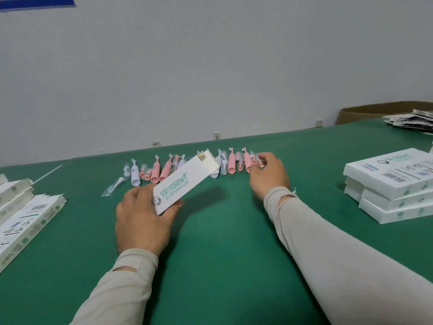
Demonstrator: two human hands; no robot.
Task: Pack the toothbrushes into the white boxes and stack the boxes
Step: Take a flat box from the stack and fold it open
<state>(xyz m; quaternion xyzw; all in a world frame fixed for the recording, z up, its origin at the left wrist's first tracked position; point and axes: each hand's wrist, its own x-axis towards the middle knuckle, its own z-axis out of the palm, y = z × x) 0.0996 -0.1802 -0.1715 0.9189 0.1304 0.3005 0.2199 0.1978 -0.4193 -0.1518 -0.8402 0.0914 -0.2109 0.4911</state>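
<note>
My left hand (143, 216) grips the near end of a white box (185, 181) printed with green lettering; its far end is open and tilted up toward the row of toothbrushes. Pink and white toothbrushes (164, 171) with wrapped brush heads lie in a line across the green table (210, 242). My right hand (269, 175) reaches the right end of that row, and its fingers pinch a small wrapped pink toothbrush (256, 163). A stack of closed white boxes (389, 188) stands at the right.
Several white boxes (25, 214) lie at the table's left edge. A pile of leaflets (412, 121) lies at the far right, with a brown cardboard carton (365, 112) behind it. A white wall with sockets rises beyond the table.
</note>
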